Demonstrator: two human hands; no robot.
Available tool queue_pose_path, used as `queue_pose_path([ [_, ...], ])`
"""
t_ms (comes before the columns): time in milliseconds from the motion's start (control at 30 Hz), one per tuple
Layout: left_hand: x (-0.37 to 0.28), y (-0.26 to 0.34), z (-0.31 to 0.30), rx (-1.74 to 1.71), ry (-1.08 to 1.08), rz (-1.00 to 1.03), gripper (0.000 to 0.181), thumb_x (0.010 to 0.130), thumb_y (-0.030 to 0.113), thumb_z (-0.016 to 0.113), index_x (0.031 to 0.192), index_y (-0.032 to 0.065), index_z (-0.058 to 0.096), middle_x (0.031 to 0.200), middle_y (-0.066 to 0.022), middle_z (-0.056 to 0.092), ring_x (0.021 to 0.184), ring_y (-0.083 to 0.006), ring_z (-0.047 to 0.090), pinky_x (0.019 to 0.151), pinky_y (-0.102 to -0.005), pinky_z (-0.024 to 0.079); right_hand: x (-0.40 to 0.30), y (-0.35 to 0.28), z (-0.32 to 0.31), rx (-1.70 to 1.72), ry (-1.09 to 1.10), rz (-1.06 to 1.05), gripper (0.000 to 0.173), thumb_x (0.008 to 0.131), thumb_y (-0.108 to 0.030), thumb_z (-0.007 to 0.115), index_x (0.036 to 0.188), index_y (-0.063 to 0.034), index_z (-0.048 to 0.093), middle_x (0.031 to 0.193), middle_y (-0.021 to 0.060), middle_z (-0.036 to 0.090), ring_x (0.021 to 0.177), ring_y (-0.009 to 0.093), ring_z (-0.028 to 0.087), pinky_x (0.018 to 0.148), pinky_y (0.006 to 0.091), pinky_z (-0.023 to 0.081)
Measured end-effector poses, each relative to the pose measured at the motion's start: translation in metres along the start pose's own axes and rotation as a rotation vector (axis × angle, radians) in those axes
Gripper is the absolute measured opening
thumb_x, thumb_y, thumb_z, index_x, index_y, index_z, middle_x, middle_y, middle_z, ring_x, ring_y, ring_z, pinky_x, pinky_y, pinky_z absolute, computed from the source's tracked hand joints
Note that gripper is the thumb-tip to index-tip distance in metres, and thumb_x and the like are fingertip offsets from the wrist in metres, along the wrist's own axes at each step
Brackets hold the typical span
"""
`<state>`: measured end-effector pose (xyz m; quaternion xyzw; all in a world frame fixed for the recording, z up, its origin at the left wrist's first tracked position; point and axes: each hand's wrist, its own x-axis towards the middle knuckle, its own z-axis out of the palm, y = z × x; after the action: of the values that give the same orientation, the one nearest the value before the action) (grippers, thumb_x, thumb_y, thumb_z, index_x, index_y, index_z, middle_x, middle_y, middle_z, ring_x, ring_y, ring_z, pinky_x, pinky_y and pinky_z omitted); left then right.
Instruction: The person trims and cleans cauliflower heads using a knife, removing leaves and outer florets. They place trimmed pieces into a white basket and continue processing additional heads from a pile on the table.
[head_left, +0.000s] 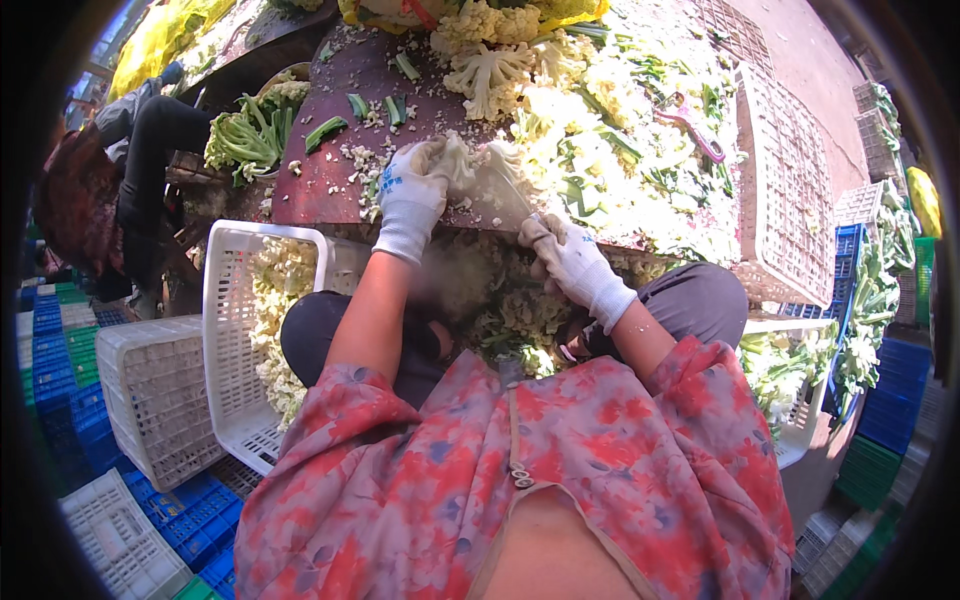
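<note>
In a white knit glove, my left hand (412, 196) grips a pale cauliflower piece (456, 165) just above the near edge of the dark red tabletop (322, 184). My right hand (576, 259), gloved too, is closed around the handle of a knife (514, 186). Its blade points up and left, towards the held piece. Another cut cauliflower piece (504, 159) lies against the blade's upper end; whether they touch, I cannot tell. Beyond my hands lie large cut cauliflower florets (491, 79). Crumbs and several green stalk pieces (325, 133) are scattered to the left.
A white plastic crate (211, 330) of florets leans by my left knee. Trimmings (525, 315) lie between my legs. On the table's right are a pink-handled tool (701, 135) and an upright white crate (784, 180). Another person's leg (154, 142) is at the far left.
</note>
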<state>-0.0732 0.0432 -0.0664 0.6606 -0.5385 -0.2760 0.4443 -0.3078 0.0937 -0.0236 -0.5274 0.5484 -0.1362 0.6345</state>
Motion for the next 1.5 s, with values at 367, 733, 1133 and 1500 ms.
queue_pose_path([
  [367,-0.007,0.011,0.002,0.489,-0.085,0.240,0.062,0.075,0.015,0.069,0.134,0.0142,0.052,0.123,-0.0216,0.055,0.114,-0.0346,0.054,0.095,-0.0399,0.046,0.007,-0.019,0.001,0.071,0.074,-0.143,0.041,0.097,-0.039,0.049,0.114,-0.0021,0.054,0.083,0.0167,0.061,0.073,0.026,0.061,0.064,0.0350,0.051],
  [733,0.000,0.009,0.001,0.392,-0.143,0.104,0.075,0.080,0.018,0.067,0.146,0.0058,0.034,0.130,-0.0194,0.053,0.120,-0.0345,0.051,0.101,-0.0363,0.042,0.031,-0.033,0.016,-0.649,0.166,-0.181,0.042,0.095,-0.038,0.046,0.108,0.0011,0.055,0.101,0.0279,0.064,0.099,0.042,0.062,0.086,0.0478,0.048],
  [1133,0.006,0.025,0.009,0.160,-0.163,0.061,0.030,0.089,0.017,0.064,0.114,0.0018,0.064,0.109,-0.0074,0.064,0.089,-0.0142,0.063,0.075,-0.0261,0.053,0.017,-0.018,0.020,-0.791,0.269,-0.238,0.046,0.096,-0.045,0.044,0.109,-0.0014,0.054,0.097,0.0257,0.065,0.096,0.044,0.062,0.084,0.0502,0.048],
  [1500,-0.010,0.016,-0.005,0.005,-0.151,0.091,0.030,0.085,0.015,0.069,0.110,-0.0005,0.064,0.100,-0.0114,0.066,0.088,-0.0159,0.064,0.078,-0.0243,0.052,0.002,0.000,0.010,-0.718,0.244,-0.289,0.047,0.096,-0.044,0.044,0.104,0.0004,0.056,0.096,0.0264,0.064,0.092,0.043,0.062,0.081,0.0494,0.049],
])
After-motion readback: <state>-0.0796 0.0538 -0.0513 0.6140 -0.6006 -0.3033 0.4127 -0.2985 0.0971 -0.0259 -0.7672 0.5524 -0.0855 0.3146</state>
